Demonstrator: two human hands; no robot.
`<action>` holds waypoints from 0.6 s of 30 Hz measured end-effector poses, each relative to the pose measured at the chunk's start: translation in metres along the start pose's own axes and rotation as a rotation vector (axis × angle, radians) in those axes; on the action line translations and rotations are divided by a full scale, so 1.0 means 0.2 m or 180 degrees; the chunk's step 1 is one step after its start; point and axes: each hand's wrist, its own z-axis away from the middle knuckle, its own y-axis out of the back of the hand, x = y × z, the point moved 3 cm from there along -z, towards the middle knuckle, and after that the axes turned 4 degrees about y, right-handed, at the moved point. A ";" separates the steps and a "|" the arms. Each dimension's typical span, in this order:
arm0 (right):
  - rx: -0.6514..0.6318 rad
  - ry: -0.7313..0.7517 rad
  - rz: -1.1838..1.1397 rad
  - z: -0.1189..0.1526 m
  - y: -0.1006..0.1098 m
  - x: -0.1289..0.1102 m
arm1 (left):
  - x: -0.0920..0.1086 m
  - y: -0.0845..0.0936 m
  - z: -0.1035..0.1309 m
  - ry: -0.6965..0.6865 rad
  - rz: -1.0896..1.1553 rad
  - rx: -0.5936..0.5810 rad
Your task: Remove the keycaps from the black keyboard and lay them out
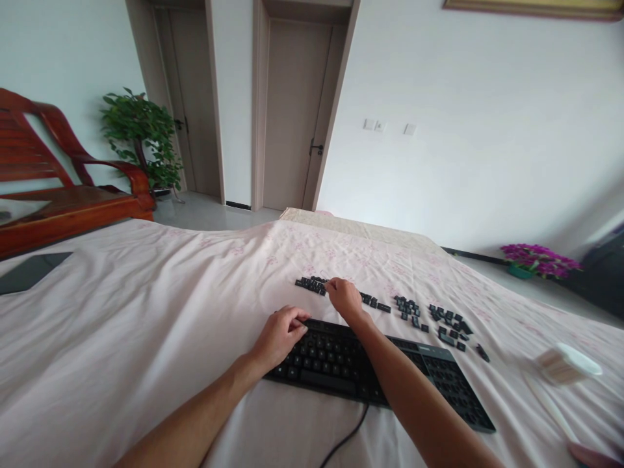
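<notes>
Head view: with my right hand bunched at keycaps and left hand half-curled on the keyboard — can't tell either's hold — I should pinch lightly.

Two bare hands, uncovered wrists, slender bare forearms tapering wristward

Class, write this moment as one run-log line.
left hand: at far left corner of keyboard; right hand: at loose keycaps; cloth: beneath keyboard, keycaps
</notes>
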 end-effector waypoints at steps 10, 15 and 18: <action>-0.0131 0.0266 -0.0081 0.08 0.08 0.01 | 0.00 0.00 0.01 -0.0068 -0.0030 -0.0034; -0.0125 0.0284 -0.0081 0.08 0.03 0.01 | -0.01 -0.01 0.01 -0.0060 -0.0046 0.0010; -0.0100 0.0280 -0.0080 0.08 0.02 0.01 | -0.01 -0.01 0.01 -0.0073 -0.0073 -0.0006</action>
